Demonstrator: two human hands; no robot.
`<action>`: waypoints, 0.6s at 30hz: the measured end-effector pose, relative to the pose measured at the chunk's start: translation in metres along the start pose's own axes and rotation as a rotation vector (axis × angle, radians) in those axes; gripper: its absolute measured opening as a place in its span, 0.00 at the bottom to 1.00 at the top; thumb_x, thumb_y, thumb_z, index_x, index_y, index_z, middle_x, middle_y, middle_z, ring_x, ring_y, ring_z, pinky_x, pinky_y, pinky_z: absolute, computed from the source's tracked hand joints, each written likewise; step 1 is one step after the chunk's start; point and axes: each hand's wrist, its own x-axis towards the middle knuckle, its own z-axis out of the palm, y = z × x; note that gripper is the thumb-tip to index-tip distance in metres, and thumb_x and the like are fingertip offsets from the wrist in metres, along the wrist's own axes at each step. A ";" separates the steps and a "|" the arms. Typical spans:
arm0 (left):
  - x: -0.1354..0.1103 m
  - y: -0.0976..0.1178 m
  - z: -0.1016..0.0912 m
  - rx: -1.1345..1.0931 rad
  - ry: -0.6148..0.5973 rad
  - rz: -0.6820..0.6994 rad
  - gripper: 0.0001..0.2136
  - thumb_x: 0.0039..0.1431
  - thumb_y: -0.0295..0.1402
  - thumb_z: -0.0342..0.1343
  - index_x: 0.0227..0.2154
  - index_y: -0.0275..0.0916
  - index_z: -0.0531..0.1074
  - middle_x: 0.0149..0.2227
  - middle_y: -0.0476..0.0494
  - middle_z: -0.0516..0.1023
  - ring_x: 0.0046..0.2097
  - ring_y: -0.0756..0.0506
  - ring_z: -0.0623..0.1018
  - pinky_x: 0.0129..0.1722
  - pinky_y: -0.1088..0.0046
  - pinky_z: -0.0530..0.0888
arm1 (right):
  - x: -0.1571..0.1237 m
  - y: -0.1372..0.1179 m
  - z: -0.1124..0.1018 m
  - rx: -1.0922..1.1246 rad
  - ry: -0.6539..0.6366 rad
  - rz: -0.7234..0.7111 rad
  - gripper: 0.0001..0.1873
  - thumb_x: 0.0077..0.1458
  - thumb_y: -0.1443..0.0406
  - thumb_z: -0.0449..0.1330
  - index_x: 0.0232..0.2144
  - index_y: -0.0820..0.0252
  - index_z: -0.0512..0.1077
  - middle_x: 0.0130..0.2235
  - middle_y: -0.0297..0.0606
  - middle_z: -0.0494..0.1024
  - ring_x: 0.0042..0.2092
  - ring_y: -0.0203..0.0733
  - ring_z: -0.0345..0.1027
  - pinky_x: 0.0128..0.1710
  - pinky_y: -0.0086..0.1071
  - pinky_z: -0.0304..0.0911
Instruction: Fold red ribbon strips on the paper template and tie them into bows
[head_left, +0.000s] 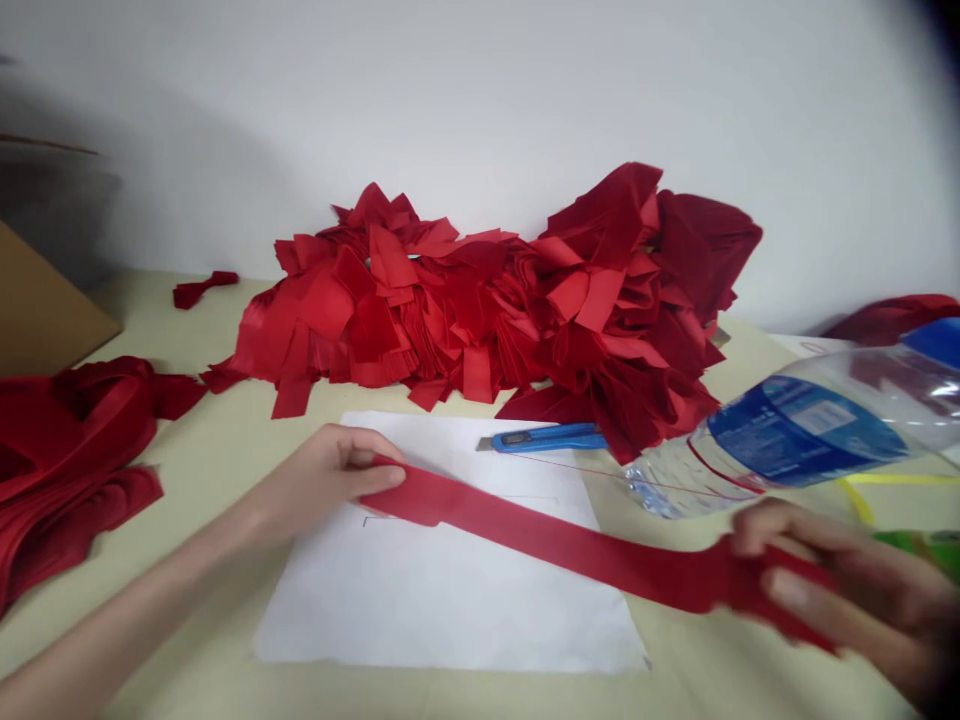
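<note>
My left hand (330,478) pinches one end of a long red fabric strip (555,540) between thumb and fingers, above a white paper sheet (442,590). My right hand (832,585) grips the strip's other end, which is bunched and folded around its fingers. The strip runs taut and slanted across the sheet's right side. A blue utility knife (544,438) lies at the sheet's far edge, beyond the strip and out of both hands' grasp.
A large heap of cut red fabric pieces (480,310) stands against the white wall. A folded red cloth pile (67,460) lies at left, by a cardboard box (37,300). A clear plastic bottle (795,430) lies at right, above my right hand.
</note>
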 end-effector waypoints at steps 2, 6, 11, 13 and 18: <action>-0.004 0.006 0.022 -0.063 -0.041 0.008 0.08 0.54 0.39 0.57 0.32 0.42 0.76 0.29 0.49 0.79 0.32 0.46 0.77 0.30 0.73 0.71 | 0.016 -0.033 0.021 0.198 -0.288 -0.101 0.14 0.51 0.54 0.61 0.41 0.41 0.68 0.40 0.37 0.76 0.38 0.43 0.72 0.32 0.29 0.68; -0.010 0.010 0.048 -0.091 -0.067 0.049 0.09 0.55 0.39 0.55 0.33 0.41 0.76 0.30 0.47 0.79 0.32 0.46 0.75 0.30 0.73 0.70 | 0.047 -0.086 0.072 0.296 -0.575 -0.142 0.12 0.61 0.64 0.49 0.32 0.54 0.72 0.34 0.33 0.76 0.36 0.36 0.70 0.35 0.27 0.64; -0.014 0.006 0.054 -0.107 -0.103 0.105 0.15 0.61 0.43 0.47 0.33 0.40 0.75 0.29 0.49 0.76 0.32 0.48 0.73 0.33 0.73 0.71 | 0.064 -0.096 0.111 0.143 -0.467 -0.091 0.13 0.59 0.63 0.52 0.23 0.59 0.68 0.20 0.28 0.67 0.23 0.31 0.58 0.24 0.25 0.53; -0.015 0.005 0.055 -0.125 -0.109 0.090 0.16 0.62 0.43 0.46 0.35 0.40 0.75 0.30 0.49 0.75 0.33 0.48 0.73 0.35 0.73 0.71 | 0.065 -0.096 0.115 0.084 -0.414 -0.104 0.14 0.58 0.62 0.53 0.23 0.59 0.68 0.20 0.28 0.67 0.23 0.31 0.57 0.24 0.26 0.52; -0.019 0.008 0.057 -0.248 -0.197 0.126 0.10 0.59 0.30 0.53 0.42 0.40 0.75 0.35 0.49 0.79 0.39 0.47 0.76 0.40 0.73 0.71 | 0.064 -0.100 0.112 -0.053 -0.274 -0.182 0.10 0.58 0.62 0.55 0.26 0.57 0.72 0.22 0.29 0.67 0.26 0.33 0.59 0.27 0.28 0.52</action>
